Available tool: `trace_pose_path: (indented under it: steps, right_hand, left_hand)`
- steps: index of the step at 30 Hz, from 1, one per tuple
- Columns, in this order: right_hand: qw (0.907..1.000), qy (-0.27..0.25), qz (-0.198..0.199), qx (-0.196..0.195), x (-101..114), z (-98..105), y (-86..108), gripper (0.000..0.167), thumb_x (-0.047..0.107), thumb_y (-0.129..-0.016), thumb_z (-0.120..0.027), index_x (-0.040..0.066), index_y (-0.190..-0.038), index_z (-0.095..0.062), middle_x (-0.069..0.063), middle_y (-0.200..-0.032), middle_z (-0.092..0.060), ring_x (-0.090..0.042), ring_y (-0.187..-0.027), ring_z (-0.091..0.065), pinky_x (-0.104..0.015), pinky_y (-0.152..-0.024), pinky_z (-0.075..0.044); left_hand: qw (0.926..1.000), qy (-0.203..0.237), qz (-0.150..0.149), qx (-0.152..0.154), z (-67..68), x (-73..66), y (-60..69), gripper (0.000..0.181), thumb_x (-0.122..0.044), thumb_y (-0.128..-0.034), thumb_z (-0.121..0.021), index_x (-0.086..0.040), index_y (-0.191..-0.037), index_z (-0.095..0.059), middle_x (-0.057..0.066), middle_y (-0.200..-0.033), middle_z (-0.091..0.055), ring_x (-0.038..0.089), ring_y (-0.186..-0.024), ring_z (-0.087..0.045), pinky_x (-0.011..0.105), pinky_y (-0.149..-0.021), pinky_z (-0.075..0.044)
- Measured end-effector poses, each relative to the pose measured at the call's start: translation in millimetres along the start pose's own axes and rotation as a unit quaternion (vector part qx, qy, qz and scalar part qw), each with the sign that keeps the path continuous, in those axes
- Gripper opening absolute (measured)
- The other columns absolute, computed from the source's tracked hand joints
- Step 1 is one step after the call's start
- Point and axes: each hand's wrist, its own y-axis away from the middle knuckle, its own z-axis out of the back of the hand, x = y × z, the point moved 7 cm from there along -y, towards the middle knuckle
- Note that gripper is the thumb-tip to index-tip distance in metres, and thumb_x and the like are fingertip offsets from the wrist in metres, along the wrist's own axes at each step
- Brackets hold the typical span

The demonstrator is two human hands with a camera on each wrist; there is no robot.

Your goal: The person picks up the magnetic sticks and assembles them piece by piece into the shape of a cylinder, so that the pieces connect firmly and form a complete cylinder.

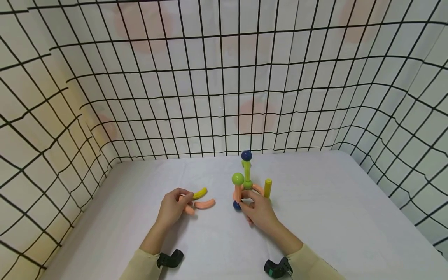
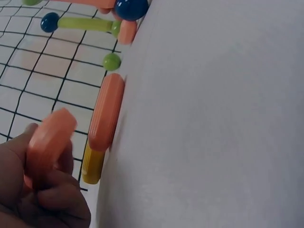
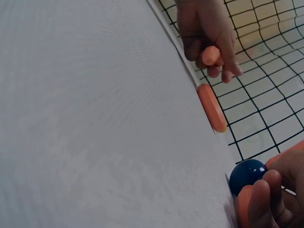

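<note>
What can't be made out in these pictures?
- Head: middle of the held orange piece, covered by the left hand.
- Left wrist: upper end of the yellow piece, behind the loose orange piece.
- Right wrist: part of the right hand, beyond the right edge.

Soft, even light fills the head view, brightening the white tabletop (image 1: 217, 249) and leaving a faint shadow beside the left forearm (image 1: 154, 237). A yellowish cast tints the wall (image 1: 35, 202) at left, where black grid lines (image 1: 221, 35) appear broken and bend toward the frame's edges. Both wrist views are dimmer and greyer. In the left, an orange piece (image 2: 50, 142) at lower left is blurred. In the right, a glossy blue ball (image 3: 247, 176) catches small, bright glints at lower right, while the left hand (image 3: 206, 35) is shaded at upper right.
</note>
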Motion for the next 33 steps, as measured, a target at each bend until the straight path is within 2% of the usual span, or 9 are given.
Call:
trace_pose_path:
  steps: [4, 9, 12, 15, 17, 20, 23, 28, 33]
  right_hand:
    - [1.0, 0.001, -0.002, 0.003, -0.6, -0.3, -0.3, 0.026, 0.011, -0.091, -0.071, 0.022, -0.115, -0.068, 0.001, -0.096, -0.07, -0.016, -0.04, -0.051, -0.029, -0.04, -0.044]
    - [1.0, -0.002, -0.006, 0.007, -1.2, -0.5, 0.2, 0.027, 0.011, -0.091, -0.071, 0.023, -0.115, -0.068, 0.001, -0.1, -0.07, -0.016, -0.041, -0.051, -0.029, -0.04, -0.045]
    - [0.9999, -0.011, 0.0, 0.009, 0.4, -0.8, 0.9, 0.026, 0.01, -0.092, -0.069, 0.02, -0.116, -0.068, -0.001, -0.102, -0.07, -0.016, -0.04, -0.051, -0.029, -0.04, -0.044]
    - [0.9999, -0.01, 0.003, 0.01, 1.9, -0.9, 1.6, 0.026, 0.009, -0.092, -0.069, 0.018, -0.116, -0.068, -0.006, -0.087, -0.07, -0.014, -0.039, -0.05, -0.029, -0.039, -0.042]
    - [0.9999, -0.008, 0.003, 0.009, 2.8, -0.8, 1.7, 0.026, 0.009, -0.091, -0.069, 0.017, -0.116, -0.068, -0.005, -0.085, -0.07, -0.014, -0.039, -0.05, -0.028, -0.039, -0.042]
    - [1.0, -0.001, 0.003, 0.007, 2.9, -0.6, 1.3, 0.026, 0.01, -0.091, -0.069, 0.018, -0.116, -0.068, -0.002, -0.091, -0.07, -0.013, -0.04, -0.05, -0.027, -0.04, -0.042]
    - [0.9999, 0.001, 0.008, 0.008, 3.4, -0.6, 1.0, 0.026, 0.01, -0.091, -0.069, 0.018, -0.116, -0.068, -0.001, -0.099, -0.071, -0.013, -0.04, -0.051, -0.027, -0.04, -0.042]
    - [0.9999, -0.001, -0.003, 0.014, 2.3, -0.7, 0.9, 0.026, 0.012, -0.092, -0.069, 0.02, -0.117, -0.067, -0.001, -0.095, -0.07, -0.015, -0.04, -0.052, -0.029, -0.041, -0.044]
    - [0.9998, -0.006, -0.01, 0.014, 3.7, -0.3, 2.1, 0.026, 0.012, -0.092, -0.07, 0.021, -0.116, -0.068, -0.001, -0.104, -0.07, -0.017, -0.041, -0.053, -0.03, -0.041, -0.045]
  left_hand:
    - [0.9989, 0.045, 0.01, 0.011, -4.3, -2.2, -1.6, 0.024, -0.028, -0.0979, -0.065, -0.004, -0.102, -0.068, 0.0, -0.073, -0.063, 0.01, -0.055, -0.044, 0.021, -0.049, -0.037]
    - [0.9954, 0.088, 0.021, 0.029, -12.1, -9.2, -4.0, 0.023, -0.025, -0.0979, -0.064, -0.003, -0.105, -0.068, -0.001, -0.069, -0.051, 0.013, -0.056, -0.042, 0.022, -0.05, -0.037]
    - [0.99, 0.129, 0.021, 0.054, -20.1, -16.0, -5.2, 0.022, -0.021, -0.0976, -0.064, -0.002, -0.108, -0.065, -0.002, -0.073, -0.054, 0.013, -0.061, -0.047, 0.023, -0.055, -0.04]
    - [0.9831, 0.164, 0.011, 0.081, -27.9, -24.5, -5.8, 0.026, -0.017, -0.0988, -0.062, -0.001, -0.12, -0.061, 0.001, -0.086, -0.057, 0.014, -0.07, -0.049, 0.024, -0.064, -0.043]
    - [0.9785, 0.183, 0.009, 0.094, -31.9, -29.0, -6.6, 0.033, -0.016, -0.0997, -0.061, -0.002, -0.129, -0.056, 0.002, -0.094, -0.062, 0.013, -0.077, -0.055, 0.025, -0.071, -0.047]
    - [0.9718, 0.211, 0.014, 0.103, -35.9, -35.9, -8.0, 0.04, -0.015, -0.1003, -0.06, -0.001, -0.136, -0.05, 0.005, -0.102, -0.069, 0.012, -0.087, -0.064, 0.027, -0.082, -0.051]
    - [0.9657, 0.238, 0.024, 0.102, -39.3, -42.4, -10.3, 0.038, -0.016, -0.1001, -0.061, 0.001, -0.132, -0.049, 0.009, -0.104, -0.075, 0.013, -0.087, -0.064, 0.027, -0.082, -0.051]
    - [0.9654, 0.236, 0.048, 0.099, -47.5, -51.0, -15.9, 0.029, -0.023, -0.0994, -0.063, -0.003, -0.119, -0.057, 0.009, -0.106, -0.077, 0.015, -0.076, -0.048, 0.024, -0.068, -0.039]
    - [0.9651, 0.231, 0.078, 0.096, -55.2, -56.9, -20.3, 0.035, -0.036, -0.0968, -0.065, -0.007, -0.115, -0.063, 0.006, -0.107, -0.077, 0.016, -0.091, -0.061, 0.029, -0.079, -0.046]
